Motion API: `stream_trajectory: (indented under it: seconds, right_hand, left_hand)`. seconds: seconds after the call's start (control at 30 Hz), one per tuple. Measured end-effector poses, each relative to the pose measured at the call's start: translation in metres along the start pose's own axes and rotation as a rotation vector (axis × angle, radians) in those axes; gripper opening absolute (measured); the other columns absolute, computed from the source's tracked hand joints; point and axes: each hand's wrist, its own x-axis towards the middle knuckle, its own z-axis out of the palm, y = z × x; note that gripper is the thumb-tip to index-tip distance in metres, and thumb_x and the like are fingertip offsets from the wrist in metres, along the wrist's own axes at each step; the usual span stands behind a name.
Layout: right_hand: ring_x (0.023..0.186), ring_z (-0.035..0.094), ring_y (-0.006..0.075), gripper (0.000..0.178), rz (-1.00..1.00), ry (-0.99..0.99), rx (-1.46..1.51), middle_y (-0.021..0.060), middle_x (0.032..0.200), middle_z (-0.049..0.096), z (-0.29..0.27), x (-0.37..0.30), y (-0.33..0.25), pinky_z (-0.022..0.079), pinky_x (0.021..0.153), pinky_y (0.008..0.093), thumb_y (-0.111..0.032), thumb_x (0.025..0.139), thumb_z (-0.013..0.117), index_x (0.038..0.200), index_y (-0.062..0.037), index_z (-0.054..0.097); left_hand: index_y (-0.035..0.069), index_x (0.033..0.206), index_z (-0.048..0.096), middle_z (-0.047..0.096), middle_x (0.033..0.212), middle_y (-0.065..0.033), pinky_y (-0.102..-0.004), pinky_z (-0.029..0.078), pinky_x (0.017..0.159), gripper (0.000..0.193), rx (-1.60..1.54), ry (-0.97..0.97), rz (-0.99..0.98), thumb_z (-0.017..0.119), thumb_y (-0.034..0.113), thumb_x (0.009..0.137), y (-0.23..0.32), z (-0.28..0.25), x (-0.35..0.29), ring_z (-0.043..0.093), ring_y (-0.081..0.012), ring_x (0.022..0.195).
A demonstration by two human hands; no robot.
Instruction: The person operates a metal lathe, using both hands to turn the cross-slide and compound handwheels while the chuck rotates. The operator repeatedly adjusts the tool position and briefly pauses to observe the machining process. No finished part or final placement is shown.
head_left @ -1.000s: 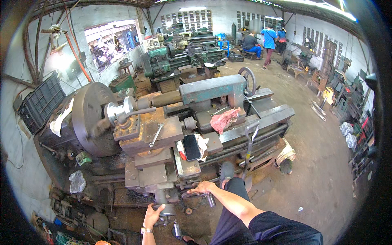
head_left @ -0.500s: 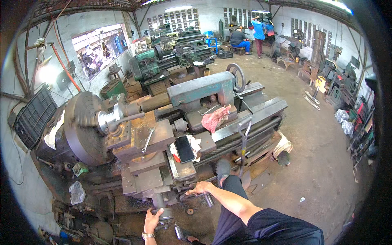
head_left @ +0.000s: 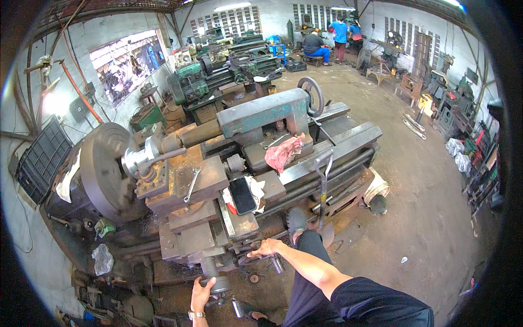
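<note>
A large lathe stands in front of me. My left hand (head_left: pixel 200 295) is closed against the edge of a round metal dial handwheel (head_left: pixel 220 284) at the carriage's near end, its thumb on top; the lower fingers are partly hidden. To its right, my right hand (head_left: pixel 265 248) is curled over the carriage handwheel (head_left: pixel 245 258), beside a hanging metal handle (head_left: pixel 278 265). Farther left, the tool post (head_left: pixel 155 184) sits close to a shiny metal workpiece (head_left: pixel 143 159), held between the big round chuck (head_left: pixel 109 171) and the tailstock (head_left: pixel 264 114).
A wrench (head_left: pixel 192 185) lies on the slide. Near it, a phone (head_left: pixel 242 197) rests on white cloth, and a red rag (head_left: pixel 284 153) covers part of the tailstock base. A bucket (head_left: pixel 378 203) lies at right. Several people (head_left: pixel 339 34) are at the back, near other machines.
The view has shifted slightly, so the lathe sits a little farther left. Both hands keep their places on the two handwheels.
</note>
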Motion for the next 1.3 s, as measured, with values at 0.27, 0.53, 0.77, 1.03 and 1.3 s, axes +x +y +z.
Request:
stream_trajectory:
  seconds: [0.27,0.53,0.77,1.03,1.3]
  right_hand:
    - [0.11,0.068,0.03,0.089,-0.042,0.039,0.009,0.0156,0.109,0.073,0.004,0.001,0.004,0.05,0.096,0.0455,-0.099,0.07,0.044,0.082,-0.0184,0.078]
    - [0.115,0.067,0.0345,0.091,-0.036,0.07,0.017,0.0171,0.114,0.073,0.008,0.009,0.014,0.05,0.1,0.0456,-0.102,0.062,0.047,0.083,-0.0203,0.081]
    - [0.113,0.067,0.0356,0.094,-0.064,0.083,0.024,0.0197,0.113,0.072,0.01,0.011,0.02,0.049,0.1,0.046,-0.101,0.067,0.044,0.094,-0.0178,0.08]
    - [0.09,0.069,0.0264,0.078,-0.036,0.125,0.013,0.009,0.081,0.07,0.015,0.022,0.027,0.05,0.088,0.0426,-0.094,0.074,0.05,0.085,-0.0216,0.078]
    - [0.079,0.065,0.0202,0.072,-0.114,0.073,0.199,0.0024,0.073,0.065,0.007,0.002,0.025,0.049,0.078,0.0387,-0.088,0.075,0.058,0.088,-0.0205,0.08]
  left_hand:
    - [-0.01,0.142,0.044,0.068,0.114,-0.0243,-0.0343,0.06,0.068,0.098,-0.039,-0.008,0.027,0.084,0.052,0.079,0.008,-0.001,-0.008,0.071,-0.025,0.09]
    - [-0.01,0.144,0.043,0.069,0.117,-0.0261,-0.0357,0.06,0.071,0.101,0.055,0.01,0.071,0.084,0.055,0.078,0.003,-0.002,0.0,0.072,-0.0259,0.091]
    - [-0.01,0.144,0.044,0.069,0.118,-0.0266,-0.0374,0.058,0.078,0.103,0.004,-0.011,-0.003,0.082,0.058,0.077,-0.007,0.001,0.005,0.072,-0.0273,0.093]
    - [-0.009,0.144,0.044,0.067,0.12,-0.0262,-0.0358,0.059,0.072,0.101,-0.035,-0.028,0.006,0.083,0.055,0.077,-0.013,0.001,0.007,0.071,-0.0252,0.092]
    - [-0.009,0.146,0.042,0.067,0.12,-0.0249,-0.0343,0.059,0.068,0.101,-0.055,-0.013,0.022,0.083,0.054,0.079,0.0,0.001,-0.001,0.071,-0.0253,0.092]
